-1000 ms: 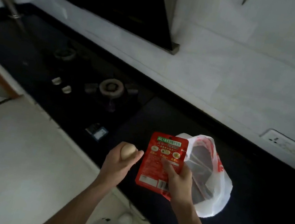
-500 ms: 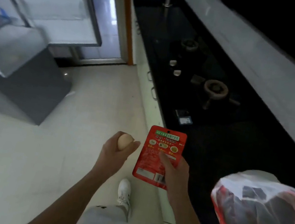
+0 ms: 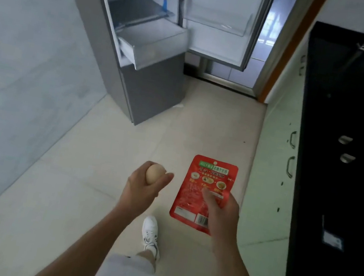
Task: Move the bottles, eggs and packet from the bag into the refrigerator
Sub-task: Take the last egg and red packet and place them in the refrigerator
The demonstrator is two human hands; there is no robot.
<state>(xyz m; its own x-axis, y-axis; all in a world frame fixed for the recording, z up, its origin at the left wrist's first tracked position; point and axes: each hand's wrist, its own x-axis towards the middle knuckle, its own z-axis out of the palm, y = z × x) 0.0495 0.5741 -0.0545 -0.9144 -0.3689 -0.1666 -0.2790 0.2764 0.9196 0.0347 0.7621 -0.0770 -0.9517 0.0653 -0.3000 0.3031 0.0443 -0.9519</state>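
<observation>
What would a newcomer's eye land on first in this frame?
Probably the bright red printed foil packet, held low in the centre by the right hand, and beside it the pale beige egg cupped in the left hand. Next, the grey refrigerator at upper left, door open and a drawer pulled out.

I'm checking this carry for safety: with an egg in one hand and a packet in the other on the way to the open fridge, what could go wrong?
The left hand holds the egg in a bare grip at the fingertips; squeezing or a slip could crack it.

Both hands are full, the right hand holding the red packet, so neither is free to steady anything.

The pulled-out refrigerator drawer juts into the walkway; the egg could knock against it.
</observation>
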